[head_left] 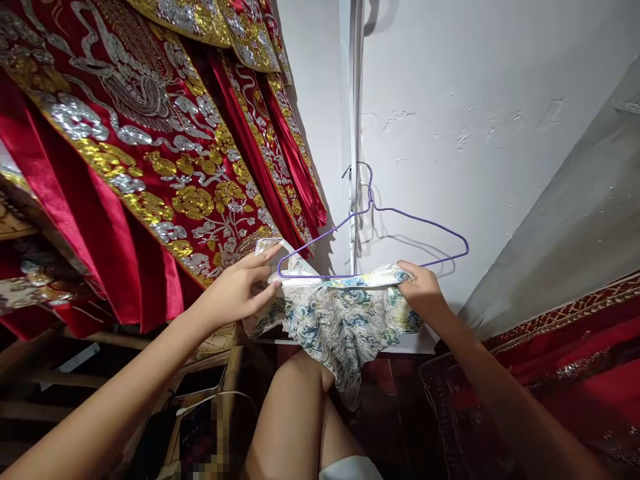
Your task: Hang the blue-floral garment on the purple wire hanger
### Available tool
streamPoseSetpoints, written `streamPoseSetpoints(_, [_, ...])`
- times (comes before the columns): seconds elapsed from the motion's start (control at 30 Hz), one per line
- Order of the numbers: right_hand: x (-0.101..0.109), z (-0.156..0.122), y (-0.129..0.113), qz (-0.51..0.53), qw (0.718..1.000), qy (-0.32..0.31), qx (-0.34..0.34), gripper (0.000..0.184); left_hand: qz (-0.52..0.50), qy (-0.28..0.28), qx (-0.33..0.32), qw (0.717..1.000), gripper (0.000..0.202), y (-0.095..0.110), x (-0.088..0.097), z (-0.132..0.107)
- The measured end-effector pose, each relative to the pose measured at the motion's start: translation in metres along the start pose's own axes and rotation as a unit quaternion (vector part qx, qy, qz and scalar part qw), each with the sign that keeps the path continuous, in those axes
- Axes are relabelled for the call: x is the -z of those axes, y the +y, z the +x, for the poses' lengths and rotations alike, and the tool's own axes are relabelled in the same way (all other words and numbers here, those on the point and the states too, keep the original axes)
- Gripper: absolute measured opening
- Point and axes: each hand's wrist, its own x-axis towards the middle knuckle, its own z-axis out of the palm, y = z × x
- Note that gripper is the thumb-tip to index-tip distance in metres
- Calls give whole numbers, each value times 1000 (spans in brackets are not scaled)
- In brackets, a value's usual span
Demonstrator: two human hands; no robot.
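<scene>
A purple wire hanger [423, 219] is upright in front of me, its hook beside a narrow white vertical strip on the wall. A ruffled garment with a white, blue and yellow pattern [345, 320] hangs down below the hanger's bottom bar, one pale strap showing at the left. My left hand [245, 283] is closed on the garment's upper left edge by the strap, close to the hanger's left corner. My right hand [420, 287] pinches the garment's upper right edge, just under the hanger's bar. The fingers partly hide the cloth they hold.
Red costumes with gold and silver embroidery [195, 200] hang at the left. Behind the hanger is a white wall [475, 87]. Below left are a wooden frame [233, 373], a phone [197, 433] and a white cable. Red beaded cloth [575, 360] lies at the right.
</scene>
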Motion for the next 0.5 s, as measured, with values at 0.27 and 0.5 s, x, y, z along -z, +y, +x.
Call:
streamPoseSetpoints(0.27, [-3,1,3,48,999,-23,-2,12,67,-46,4,997,21,5,0,-14])
streamPoseSetpoints(0.5, [-28,-15,-26,169,982,-60,-60,11,-72,86,-4,994,19,29,9,39])
